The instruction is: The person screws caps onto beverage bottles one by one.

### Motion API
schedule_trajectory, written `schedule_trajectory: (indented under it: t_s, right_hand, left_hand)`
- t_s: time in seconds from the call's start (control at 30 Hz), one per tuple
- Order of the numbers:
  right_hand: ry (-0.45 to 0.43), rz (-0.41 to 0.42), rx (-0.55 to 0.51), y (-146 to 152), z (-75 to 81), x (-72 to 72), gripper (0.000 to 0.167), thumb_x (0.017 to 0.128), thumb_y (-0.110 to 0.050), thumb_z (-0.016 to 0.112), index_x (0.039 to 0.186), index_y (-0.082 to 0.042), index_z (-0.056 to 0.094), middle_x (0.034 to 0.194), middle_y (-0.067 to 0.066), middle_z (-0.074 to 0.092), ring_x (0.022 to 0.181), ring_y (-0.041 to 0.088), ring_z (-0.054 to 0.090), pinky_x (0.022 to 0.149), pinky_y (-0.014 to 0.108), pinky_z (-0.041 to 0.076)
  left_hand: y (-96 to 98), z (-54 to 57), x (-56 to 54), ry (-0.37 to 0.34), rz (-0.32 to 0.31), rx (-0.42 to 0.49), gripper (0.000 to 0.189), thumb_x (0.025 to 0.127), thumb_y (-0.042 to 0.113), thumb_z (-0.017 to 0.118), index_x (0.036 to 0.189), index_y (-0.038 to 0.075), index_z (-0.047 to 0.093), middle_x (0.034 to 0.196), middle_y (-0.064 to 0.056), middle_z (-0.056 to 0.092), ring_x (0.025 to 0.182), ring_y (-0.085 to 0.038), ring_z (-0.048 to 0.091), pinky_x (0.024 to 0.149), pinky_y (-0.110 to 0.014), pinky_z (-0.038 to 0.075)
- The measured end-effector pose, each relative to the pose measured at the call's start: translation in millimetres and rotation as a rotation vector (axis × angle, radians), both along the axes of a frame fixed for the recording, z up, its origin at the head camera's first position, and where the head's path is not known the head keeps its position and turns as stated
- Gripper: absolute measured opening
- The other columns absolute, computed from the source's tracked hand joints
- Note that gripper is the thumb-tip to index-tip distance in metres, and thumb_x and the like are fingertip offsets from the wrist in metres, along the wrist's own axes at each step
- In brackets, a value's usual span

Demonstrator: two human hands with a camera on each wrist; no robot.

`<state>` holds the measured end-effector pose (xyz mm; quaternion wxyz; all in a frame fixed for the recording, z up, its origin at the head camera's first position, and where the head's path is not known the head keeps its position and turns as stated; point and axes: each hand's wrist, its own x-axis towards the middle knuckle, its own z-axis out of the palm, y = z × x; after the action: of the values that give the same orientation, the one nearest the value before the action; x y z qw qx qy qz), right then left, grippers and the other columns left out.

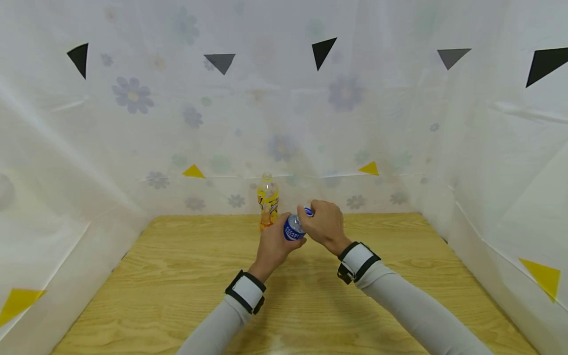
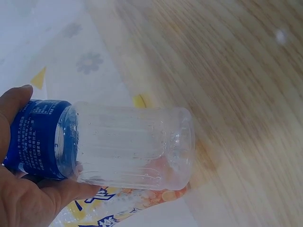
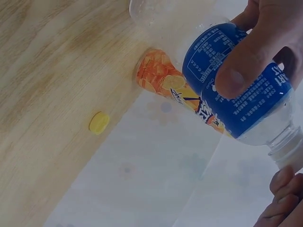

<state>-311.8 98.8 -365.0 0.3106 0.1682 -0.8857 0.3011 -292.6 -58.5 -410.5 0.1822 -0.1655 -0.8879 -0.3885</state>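
A clear plastic bottle with a blue label (image 1: 293,229) is gripped round its label by my left hand (image 1: 271,246). The bottle is tilted, its neck toward my right hand (image 1: 327,223). In the right wrist view, the right fingers (image 3: 282,179) pinch the blue-and-white cap (image 1: 308,212) at the bottle's mouth. The clear bottle bottom (image 2: 132,146) shows drops inside and no drink in the left wrist view. Just behind the left hand stands a second bottle with a yellow and orange label (image 1: 268,201), its mouth without a cap.
A yellow cap (image 3: 99,123) lies on the wooden table (image 1: 177,276) near its back edge, by the second bottle. White flowered sheeting (image 1: 284,108) hangs behind the table and along both sides, with yellow and dark triangles on it.
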Motion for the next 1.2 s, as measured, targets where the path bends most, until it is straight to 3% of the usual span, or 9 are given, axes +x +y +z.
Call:
schedule_trajectory:
  t_s: [0.63,0.93,1.07,1.2]
  right_hand:
    - [-0.027,0.009,-0.007,1.0,-3.2,-0.6,0.048,0.096,-0.038,0.062,0.059,-0.016,0.040,0.052,-0.005,0.033,0.044,0.012,0.033,0.045,0.027,0.021]
    - [-0.187,0.057,0.054,9.4,9.0,10.1,0.051,0.098,-0.048,0.062,0.066,-0.011,0.049,0.056,-0.002,0.038,0.047,0.015,0.037,0.048,0.028,0.027]
    - [-0.284,0.066,0.070,12.6,15.9,18.0,0.046,0.097,-0.048,0.065,0.092,-0.002,0.061,0.072,0.007,0.057,0.059,0.020,0.053,0.052,0.030,0.040]
    - [-0.308,0.100,0.095,14.0,20.4,24.5,0.054,0.097,-0.037,0.068,0.134,0.001,0.056,0.108,0.019,0.069,0.093,0.031,0.068,0.073,0.043,0.057]
  left_hand:
    - [-2.1,0.4,0.2,-0.012,0.010,0.009,0.061,0.079,0.028,0.088,0.130,0.012,0.059,0.113,-0.009,0.073,0.099,-0.024,0.071,0.083,-0.042,0.058]
    - [-2.2,1.3,-0.1,-0.045,-0.001,0.007,0.062,0.079,0.028,0.088,0.132,0.014,0.059,0.117,-0.008,0.072,0.103,-0.023,0.071,0.087,-0.042,0.058]
    - [-1.7,1.4,-1.0,-0.049,0.000,-0.001,0.063,0.078,0.028,0.088,0.133,0.014,0.059,0.117,-0.009,0.072,0.102,-0.024,0.071,0.086,-0.041,0.058]
    - [-1.6,2.0,-0.2,-0.048,-0.004,0.002,0.063,0.078,0.028,0.088,0.132,0.013,0.059,0.118,-0.010,0.072,0.103,-0.025,0.071,0.087,-0.043,0.058]
